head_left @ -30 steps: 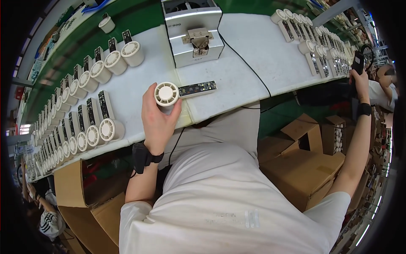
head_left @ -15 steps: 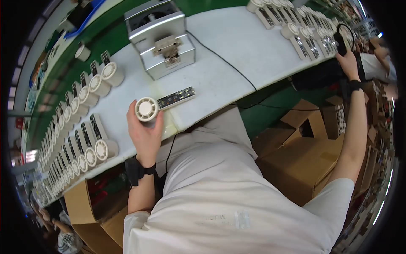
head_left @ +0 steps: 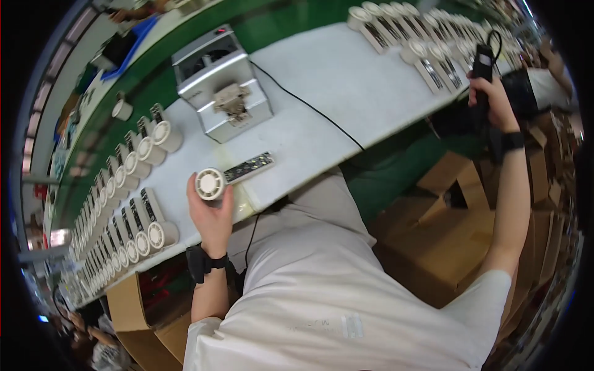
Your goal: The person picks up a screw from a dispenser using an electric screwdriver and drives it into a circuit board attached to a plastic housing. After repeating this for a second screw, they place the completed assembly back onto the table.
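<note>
My left hand (head_left: 212, 219) is closed round the white round end of a lamp-like unit, thumb and fingers on either side of its vented cap (head_left: 210, 184). From that end a flat white bar (head_left: 249, 168) with a dark, component-dotted strip points right over the worktop. Out to the far right, my right hand (head_left: 497, 104) grips a black electric screwdriver (head_left: 482, 65) with a looped cord at its top. Its lower end is blurred against a dark background. Directly beyond the unit stands a silver screw feeder (head_left: 230, 102).
Rows of similar white units (head_left: 139, 162) line the left of the white table (head_left: 309, 68); more units (head_left: 427, 52) stand at the far right. A black cable (head_left: 309, 106) crosses the tabletop. Open cardboard boxes (head_left: 427, 241) sit below on the right. Another person (head_left: 547, 83) is at the right edge.
My right hand has drawn the screwdriver slightly left, and more of the tool shows. My left hand keeps its hold on the unit. The whole view has shifted a little.
</note>
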`<state>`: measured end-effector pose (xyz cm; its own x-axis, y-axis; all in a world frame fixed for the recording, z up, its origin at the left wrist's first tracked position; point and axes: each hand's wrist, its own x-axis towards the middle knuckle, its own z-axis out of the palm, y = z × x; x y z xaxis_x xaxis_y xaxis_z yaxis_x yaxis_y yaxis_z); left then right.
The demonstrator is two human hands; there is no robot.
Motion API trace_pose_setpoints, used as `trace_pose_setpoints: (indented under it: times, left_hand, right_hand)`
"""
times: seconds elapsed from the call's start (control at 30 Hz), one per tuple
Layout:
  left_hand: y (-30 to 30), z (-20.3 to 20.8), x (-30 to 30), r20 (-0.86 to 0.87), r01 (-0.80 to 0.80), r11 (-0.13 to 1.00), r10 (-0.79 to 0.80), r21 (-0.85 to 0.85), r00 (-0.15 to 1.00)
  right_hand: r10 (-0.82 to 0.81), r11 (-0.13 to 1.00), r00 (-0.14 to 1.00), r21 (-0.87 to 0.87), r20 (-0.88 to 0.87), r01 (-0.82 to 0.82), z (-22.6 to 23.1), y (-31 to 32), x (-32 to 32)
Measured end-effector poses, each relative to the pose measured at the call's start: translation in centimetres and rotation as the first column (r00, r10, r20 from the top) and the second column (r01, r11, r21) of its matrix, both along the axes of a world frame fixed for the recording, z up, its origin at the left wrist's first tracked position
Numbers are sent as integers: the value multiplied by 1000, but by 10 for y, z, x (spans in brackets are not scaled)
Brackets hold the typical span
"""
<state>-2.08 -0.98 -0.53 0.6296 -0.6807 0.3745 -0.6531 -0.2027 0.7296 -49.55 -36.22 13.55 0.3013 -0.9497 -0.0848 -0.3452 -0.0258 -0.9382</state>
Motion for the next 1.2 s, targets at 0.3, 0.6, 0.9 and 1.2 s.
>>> trace_pose_setpoints:
  times: [0.3, 0.6, 0.9, 1.2]
  left_hand:
    - [1, 3, -3, -113, 80, 997, -80, -6, 990]
    - [-1, 9, 2, -90, 150, 989, -148, 8, 985]
    - [-2, 6, 10, -3, 162, 986, -162, 34, 987]
    - [0, 3, 9, 0, 172, 985, -172, 19, 985]
  right_hand:
    - [328, 941, 700, -286, 634, -181, 23, 113, 279]
    - [517, 831, 707, -482, 482, -279, 1, 133, 393]
    - [571, 786, 736, -502, 364, -362, -4, 134, 405]
    - [499, 863, 732, -341, 464, -373, -9, 170, 354]
